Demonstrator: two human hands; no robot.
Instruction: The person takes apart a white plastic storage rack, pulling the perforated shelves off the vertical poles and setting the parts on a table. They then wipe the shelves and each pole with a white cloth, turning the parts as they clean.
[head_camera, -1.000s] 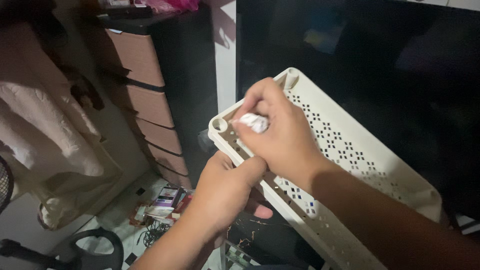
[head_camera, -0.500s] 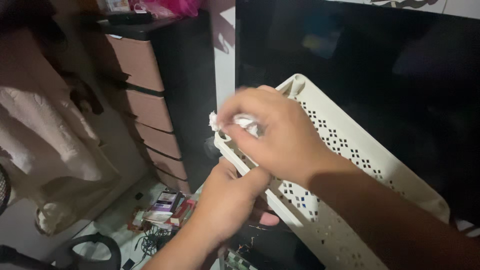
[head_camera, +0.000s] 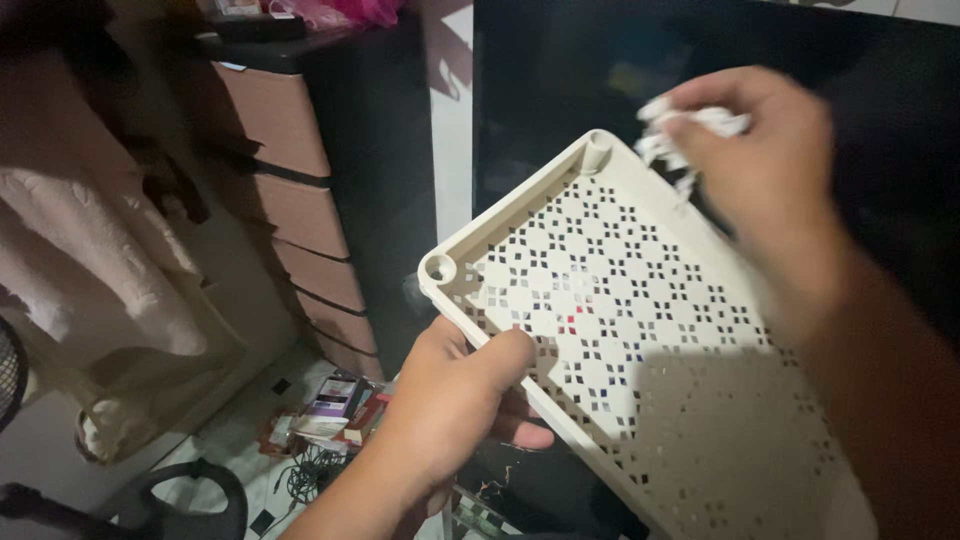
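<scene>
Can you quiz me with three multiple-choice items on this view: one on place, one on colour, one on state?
1. Where does the left hand grip the perforated tray?
A. lower-left edge
B. far corner
C. not at all

2. What colour is the tray?
A. black
B. cream white
C. red

3. What is the right hand doing?
A. lying flat, empty
B. pinching a crumpled white tissue
C. gripping a drawer

A: the thumb lies over the rim near the corner socket.
B: its pale plastic shows throughout.
B: the wad sits between the fingers, by the tray's far corner.

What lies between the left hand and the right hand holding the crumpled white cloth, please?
In the head view, only the perforated cream tray panel spans from the left hand to the right hand with the cloth.
</scene>
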